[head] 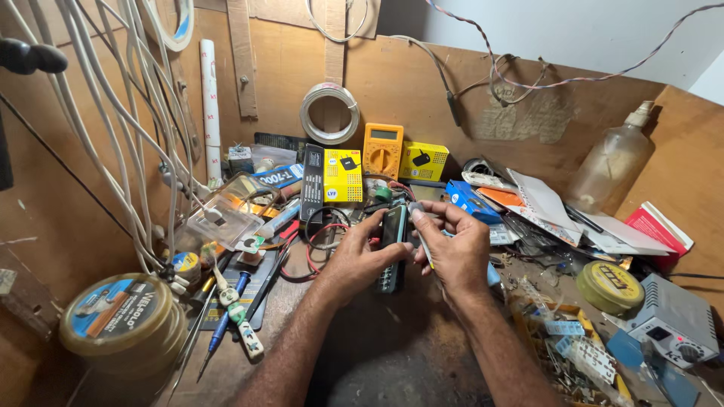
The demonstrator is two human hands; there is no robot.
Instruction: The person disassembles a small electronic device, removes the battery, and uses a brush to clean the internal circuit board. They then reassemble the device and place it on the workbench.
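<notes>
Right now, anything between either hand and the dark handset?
Nothing visible. The left hand grips the dark handset directly; the right hand touches its upper edge while holding a thin tool. Clutter sits around, not between.

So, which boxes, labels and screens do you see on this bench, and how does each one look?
Yellow multimeter: against the back wall, grey screen, round dial.
Yellow box: right of it, small, black picture.
Black-and-yellow box: left of the multimeter, upright.
Round tin: front left, blue-orange label.
Dark handset: between both hands.
</notes>
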